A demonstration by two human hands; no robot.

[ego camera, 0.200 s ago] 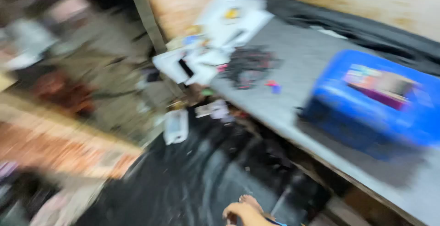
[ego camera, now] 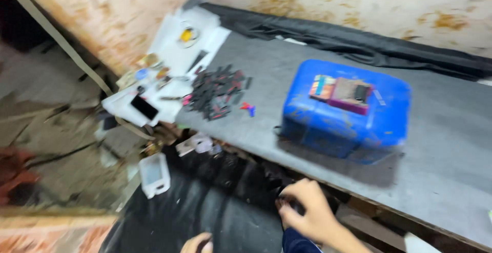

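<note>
gripping the edge of a black plastic sheet [ego camera: 215, 201], the right hand [ego camera: 307, 209] sits low in frame, just below the front edge of the grey worktop [ego camera: 451, 140]. fingers [ego camera: 288, 206] curled tight, thumb side pinched against the dark material near its upper right edge; hand nearly closed on it. view is motion-blurred, so the exact pinch point is not resolvable.

left hand [ego camera: 197, 244] only partly in frame at the bottom edge, resting on or just above the same black sheet; knuckles visible, grip state cannot be told.

black sheet lies on the floor below the worktop, glossy, wrinkled, running from the bottom edge up toward the bench front. white plastic container [ego camera: 154, 175] stands at its upper left edge, touching or just beside it.

on the worktop: blue plastic jerrycan [ego camera: 348, 114] lying on its side, with a few small flat items [ego camera: 341, 90] on top. well to its left, a pile of small dark pieces [ego camera: 218, 91], some with red marks, and a small red and blue bit [ego camera: 248, 108] just right of the pile. white sheets [ego camera: 179, 53] at the far left corner carry small objects, including a dark phone-like slab [ego camera: 144, 107]. black cloth [ego camera: 359, 43] bunched along the stained wall [ego camera: 359, 2].
</note>
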